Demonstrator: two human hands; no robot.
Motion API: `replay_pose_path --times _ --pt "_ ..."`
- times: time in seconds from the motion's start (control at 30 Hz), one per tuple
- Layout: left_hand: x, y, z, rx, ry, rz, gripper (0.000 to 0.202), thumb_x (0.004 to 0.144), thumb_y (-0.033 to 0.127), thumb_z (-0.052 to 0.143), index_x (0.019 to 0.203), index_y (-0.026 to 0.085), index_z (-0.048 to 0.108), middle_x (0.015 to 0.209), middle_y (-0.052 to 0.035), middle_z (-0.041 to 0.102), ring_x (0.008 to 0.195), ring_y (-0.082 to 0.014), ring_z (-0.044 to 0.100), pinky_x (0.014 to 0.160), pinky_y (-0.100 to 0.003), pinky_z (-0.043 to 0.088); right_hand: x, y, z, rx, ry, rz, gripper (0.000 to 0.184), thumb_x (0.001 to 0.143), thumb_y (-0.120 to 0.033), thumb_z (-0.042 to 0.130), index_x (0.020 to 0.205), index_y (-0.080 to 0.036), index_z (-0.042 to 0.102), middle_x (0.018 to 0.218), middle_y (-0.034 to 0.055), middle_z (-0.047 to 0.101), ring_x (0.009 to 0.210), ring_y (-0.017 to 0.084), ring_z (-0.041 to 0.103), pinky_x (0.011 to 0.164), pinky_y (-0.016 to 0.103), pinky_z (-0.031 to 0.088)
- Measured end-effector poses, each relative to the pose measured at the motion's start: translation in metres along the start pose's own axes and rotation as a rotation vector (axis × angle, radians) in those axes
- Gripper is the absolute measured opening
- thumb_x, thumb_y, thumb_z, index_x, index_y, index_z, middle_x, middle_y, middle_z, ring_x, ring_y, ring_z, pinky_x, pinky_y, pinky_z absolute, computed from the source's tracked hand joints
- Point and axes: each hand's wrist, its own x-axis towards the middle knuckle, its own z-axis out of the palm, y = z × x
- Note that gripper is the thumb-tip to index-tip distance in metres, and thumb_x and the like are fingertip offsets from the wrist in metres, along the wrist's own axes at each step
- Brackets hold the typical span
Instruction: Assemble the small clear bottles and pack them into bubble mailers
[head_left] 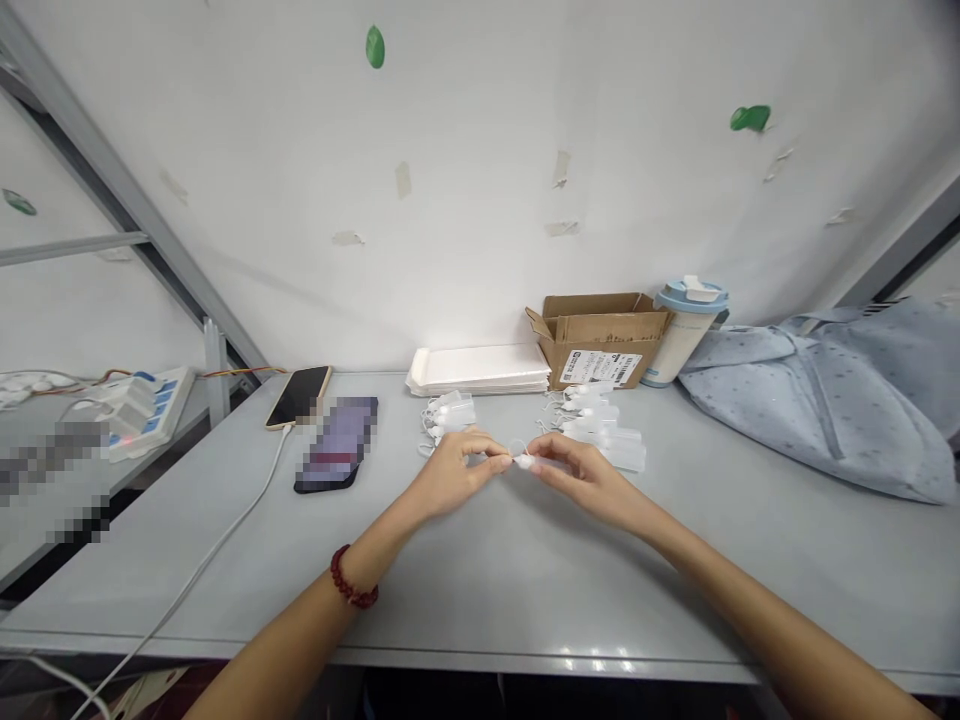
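Observation:
My left hand (455,470) and my right hand (581,472) meet above the middle of the grey table (525,580). Both pinch one small white plastic piece with a thin loop (521,458) between their fingertips. A red bead bracelet (351,582) is on my left wrist. Just behind the hands lie two groups of similar small clear-white pieces: one cluster (448,413) behind the left hand and a row (604,425) behind the right hand.
A stack of white flat bags (480,370), an open cardboard box (600,340) and a lidded cup (686,330) stand against the wall. Two phones (298,396) (339,443) lie at left, one on a white cable. A power strip (142,405) sits far left; a blue cloth bag (825,400) right.

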Motion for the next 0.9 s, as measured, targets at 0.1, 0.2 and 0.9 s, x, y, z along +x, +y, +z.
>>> replay_pose_path --times 0.1,0.2,0.9 --pt "0.001 0.001 -0.007 0.033 0.060 -0.016 0.017 0.081 0.027 0.057 0.077 0.018 0.072 0.075 -0.0029 0.067 0.078 -0.0165 0.055 0.074 -0.028 0.041 0.002 -0.001 -0.006 -0.027 -0.015 0.053 0.027 0.087 -0.043 0.049 0.096 -0.019 0.059 0.076 0.0009 0.059 0.068 0.013 0.053 0.062 0.026 0.041" --pt "0.002 0.001 -0.012 0.033 0.081 -0.026 0.017 0.081 0.028 0.057 0.080 0.018 0.072 0.076 -0.0028 0.067 0.078 -0.0166 0.056 0.074 -0.027 0.041 0.002 -0.001 -0.009 0.033 -0.028 0.067 0.030 0.086 -0.045 0.050 0.096 -0.019 0.059 0.073 0.0002 0.056 0.065 0.012 0.051 0.059 0.025 0.040" --pt "-0.003 -0.005 0.001 -0.030 0.025 -0.026 0.015 0.080 0.025 0.058 0.075 0.018 0.070 0.077 -0.0021 0.067 0.076 -0.0154 0.056 0.072 -0.026 0.041 0.001 0.004 -0.012 0.124 -0.076 0.096 0.031 0.082 -0.046 0.054 0.085 -0.016 0.062 0.069 0.0005 0.057 0.061 0.011 0.047 0.057 0.025 0.037"
